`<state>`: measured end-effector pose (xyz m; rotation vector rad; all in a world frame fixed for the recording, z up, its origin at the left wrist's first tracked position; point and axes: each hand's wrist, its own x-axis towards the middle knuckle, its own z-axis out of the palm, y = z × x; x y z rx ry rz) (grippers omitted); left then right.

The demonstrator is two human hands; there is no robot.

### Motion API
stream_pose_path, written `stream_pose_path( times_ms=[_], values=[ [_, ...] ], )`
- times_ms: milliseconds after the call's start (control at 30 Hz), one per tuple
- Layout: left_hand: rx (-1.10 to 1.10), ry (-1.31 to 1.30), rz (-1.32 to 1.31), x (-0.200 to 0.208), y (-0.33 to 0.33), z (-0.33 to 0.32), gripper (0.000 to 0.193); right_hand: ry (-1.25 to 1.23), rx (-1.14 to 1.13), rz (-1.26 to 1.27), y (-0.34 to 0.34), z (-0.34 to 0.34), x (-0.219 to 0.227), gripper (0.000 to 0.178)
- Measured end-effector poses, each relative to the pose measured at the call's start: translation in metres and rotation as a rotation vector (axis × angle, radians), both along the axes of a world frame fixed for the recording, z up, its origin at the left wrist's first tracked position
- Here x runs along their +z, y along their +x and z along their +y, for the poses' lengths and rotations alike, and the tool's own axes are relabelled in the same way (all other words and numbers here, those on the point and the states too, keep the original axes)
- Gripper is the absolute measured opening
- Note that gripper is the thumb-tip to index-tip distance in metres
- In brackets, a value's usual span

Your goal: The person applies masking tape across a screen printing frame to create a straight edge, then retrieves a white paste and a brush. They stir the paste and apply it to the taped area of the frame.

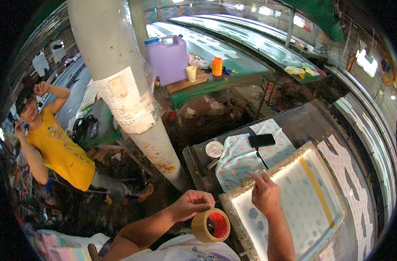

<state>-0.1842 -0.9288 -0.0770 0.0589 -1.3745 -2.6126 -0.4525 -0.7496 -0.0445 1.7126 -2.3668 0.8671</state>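
Observation:
My left hand [192,205] is closed, thumb and fingers pinched together at the upper edge of a tan roll of tape [197,226]. The roll hangs tilted in front of my shirt, its red core facing up and right. My right hand [266,193] is held with curled fingers over the near left edge of a printing screen [290,204]; anything in its fingertips is too small to make out. The screen has a crusted frame and pale mesh with faint dark spots. A yellow tape strip [316,191] runs across the mesh near its right side.
Floral cloth [235,156] and a black phone [262,140] lie beyond the screen, beside a round white lid [214,149]. A thick pillar [150,143] rises left of the table. A person in yellow [61,145] stands further left. A purple jug [167,61] stands behind.

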Motion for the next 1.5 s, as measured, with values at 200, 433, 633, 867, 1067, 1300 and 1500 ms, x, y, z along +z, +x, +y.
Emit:
stream_pose_path(
  times_ms=[200, 433, 633, 867, 1067, 1300, 1500],
  values=[
    [-0.007, -0.170, -0.007, 0.017, -0.013, 0.000, 0.021, 0.207, -0.112, -0.111, 0.005, 0.019, 0.000, 0.058],
    [-0.161, 0.059, -0.034, 0.006, -0.053, 0.000, 0.017, 0.185, -0.318, -0.081, 0.021, 0.092, 0.008, 0.059],
    [-0.515, -0.130, 0.083, -0.003, -0.100, 0.011, 0.013, 0.040, -0.809, -0.224, 0.080, 0.202, 0.001, 0.062],
    [-0.887, 0.154, -0.038, -0.005, -0.126, 0.062, 0.018, -0.061, -1.382, -0.353, 0.234, 0.307, -0.017, 0.063],
    [-0.934, -0.097, -0.022, 0.003, -0.117, 0.107, 0.021, -0.058, -1.495, -0.379, 0.294, 0.321, -0.025, 0.069],
    [-1.101, -0.100, -0.012, -0.007, -0.068, 0.201, 0.008, -0.038, -1.426, -0.139, 0.358, 0.380, -0.026, 0.054],
    [-1.243, -0.116, 0.040, -0.008, 0.000, 0.345, 0.005, -0.097, -1.586, -0.100, 0.482, 0.483, -0.030, 0.057]
  ],
)
